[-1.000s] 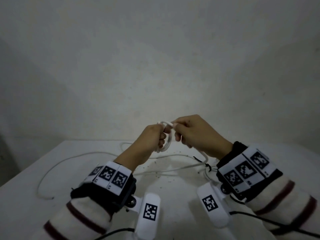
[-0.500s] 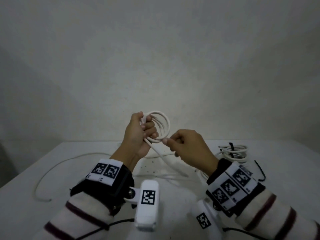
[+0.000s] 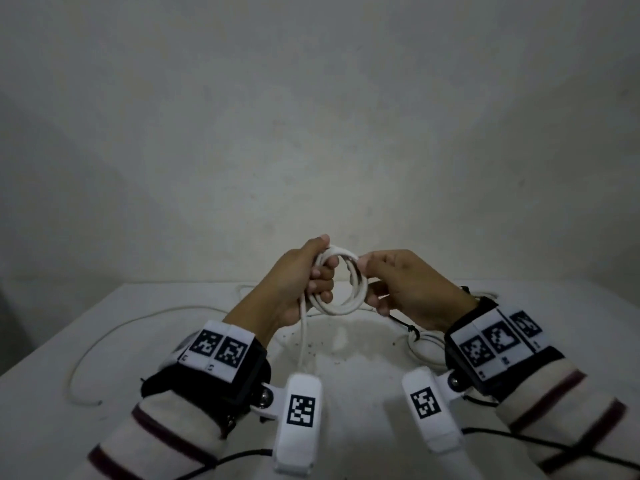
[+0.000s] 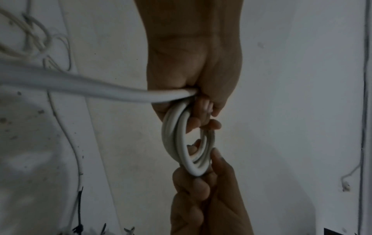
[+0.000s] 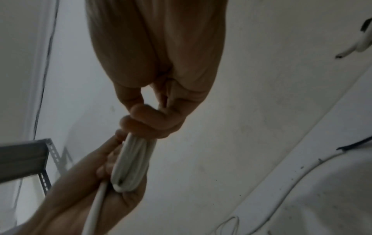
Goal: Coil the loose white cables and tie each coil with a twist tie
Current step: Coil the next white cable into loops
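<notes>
White cable coil (image 3: 341,285) now gripped on both sides: left hand (image 3: 298,282) clamps loops, right hand (image 3: 401,289) newly pinches rim. One more turn laid; tail (image 3: 304,336) remains, tie pending.

No readable words, brand names or numbers appear anywhere. The only markings are black-and-white square code patterns, which are not text. Several sit side by side on the left wristband (image 3: 221,351) and on the right wristband (image 3: 498,341). One more is printed on each white camera housing, the left wrist camera (image 3: 300,410) and the right wrist camera (image 3: 425,403).
</notes>
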